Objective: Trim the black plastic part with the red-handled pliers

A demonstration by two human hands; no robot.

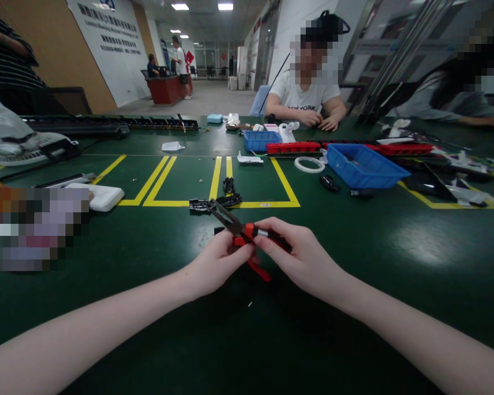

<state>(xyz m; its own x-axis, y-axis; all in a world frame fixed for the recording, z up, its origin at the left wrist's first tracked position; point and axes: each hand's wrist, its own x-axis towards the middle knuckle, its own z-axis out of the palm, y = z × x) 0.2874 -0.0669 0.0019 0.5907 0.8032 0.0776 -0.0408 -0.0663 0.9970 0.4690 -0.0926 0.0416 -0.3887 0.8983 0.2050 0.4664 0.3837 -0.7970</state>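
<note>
- Dark green, glossy tabletop (374, 329) fills the lower frame, marked with strips of yellow tape (189, 203) around its centre.
- At centre, the pliers with red-and-black handles and dark metal jaws are held above the tabletop, tips towards the upper left. The right hand (292, 247) is closed on the pliers (250, 230).
- The left hand (214, 266) is curled, touching the pliers; a dark piece (219, 230) shows by its fingers, but I cannot tell exactly what it grips.
- Small black plastic parts (200, 205) lie just beyond, by the yellow tape.
- Right of centre sit a large blue plastic bin (364, 178) and a flat white ring (309, 165).
- Upper left: a wood-toned wall panel (53, 38) and a white sign wall (111, 60); its dark lettering is too blurred to read.
- Upper centre: grey floor (218, 90), a reddish-brown desk (164, 90), lit ceiling panels (225, 6).
- Upper right: a seated person in a white T-shirt (304, 96) whose print appears to read "NEW YORK".
</note>
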